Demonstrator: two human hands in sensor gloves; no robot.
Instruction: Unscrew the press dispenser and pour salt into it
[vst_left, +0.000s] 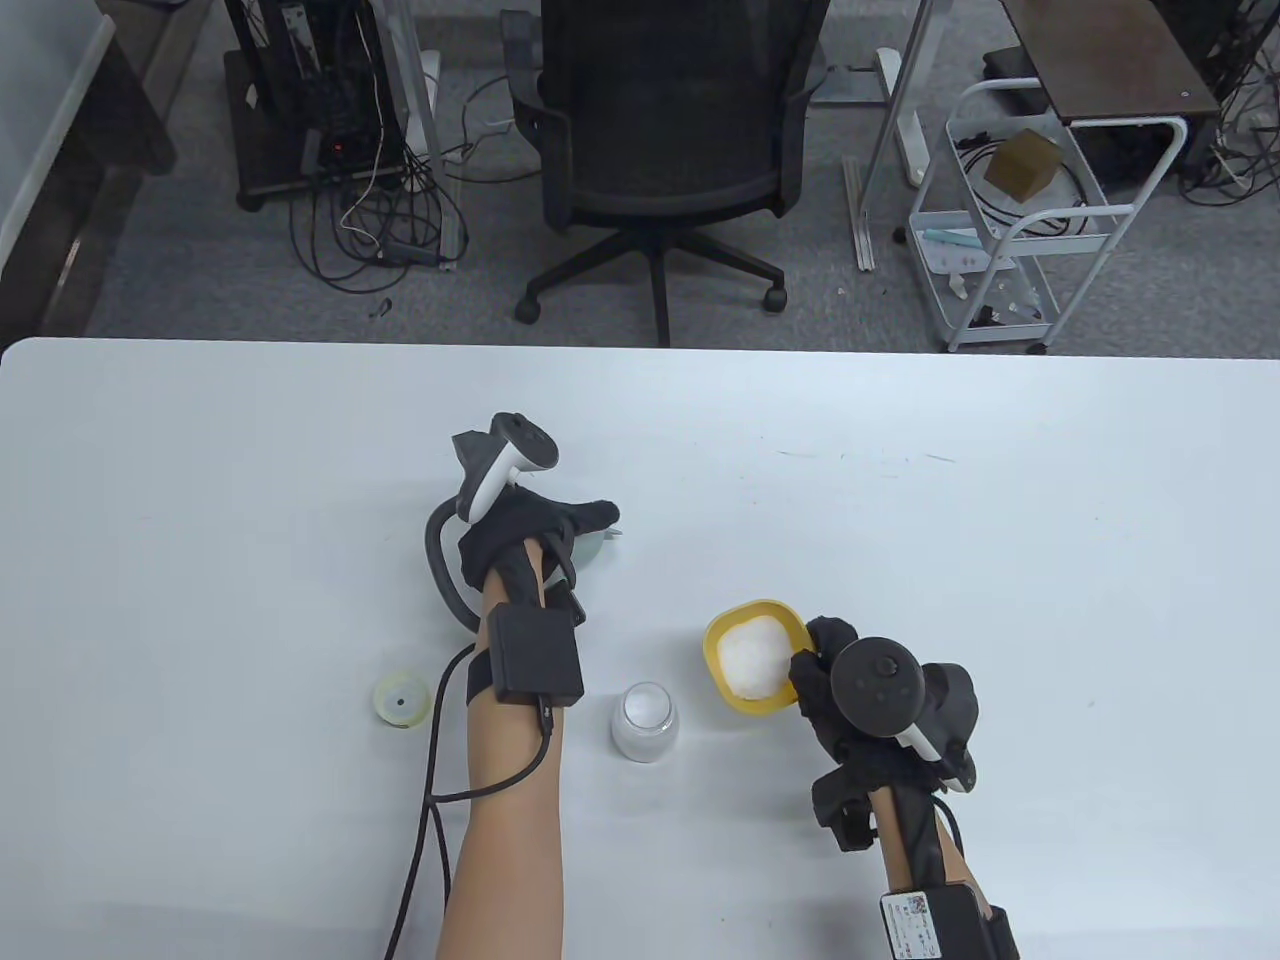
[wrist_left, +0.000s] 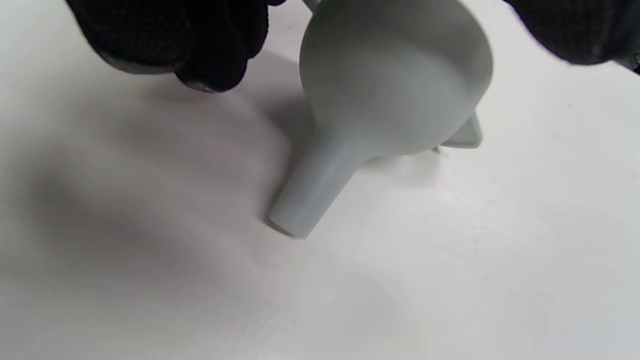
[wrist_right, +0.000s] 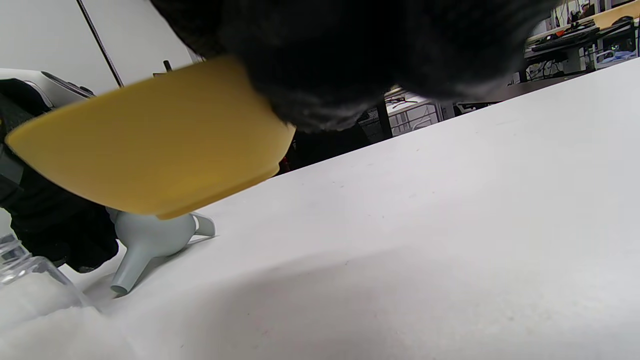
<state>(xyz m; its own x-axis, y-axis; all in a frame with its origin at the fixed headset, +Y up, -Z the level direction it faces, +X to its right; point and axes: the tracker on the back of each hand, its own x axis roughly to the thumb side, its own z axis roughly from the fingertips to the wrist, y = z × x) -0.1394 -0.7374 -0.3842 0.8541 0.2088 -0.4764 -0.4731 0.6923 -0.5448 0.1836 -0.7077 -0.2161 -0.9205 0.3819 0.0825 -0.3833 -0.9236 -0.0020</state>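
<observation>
Item: white table (vst_left: 1000, 560), filling the lower two thirds of the table view.

Dispenser jar (vst_left: 644, 722), lower centre: clear, uncapped, already partly filled with white salt, standing upright between the two forearms. Its press cap (vst_left: 402, 699) is laid apart at lower left, well clear of the jar; unscrewing is judged complete.

Yellow bowl (vst_left: 752, 655), right of centre, heaped with salt (vst_left: 752, 652): gripped at its near rim by the right hand (vst_left: 880, 705), fingers closed on the edge. In the right wrist view the bowl (wrist_right: 150, 150) is seen lifted off the table and slightly tilted.

Grey funnel (wrist_left: 380, 100), centre of the table view, mostly hidden there under the left hand (vst_left: 530, 525): in the left wrist view it is seen lying on its side, spout touching the table. The fingertips (wrist_left: 210, 55) are curled around it at the frame's top; whether it is actually gripped cannot be told.

Step in hand: pouring, judged mid-way. Next move, as judged: the funnel is to be stood in the jar mouth, or the bowl brought over the jar and tipped slowly, since the opening is narrow and spillage is likely.
</observation>
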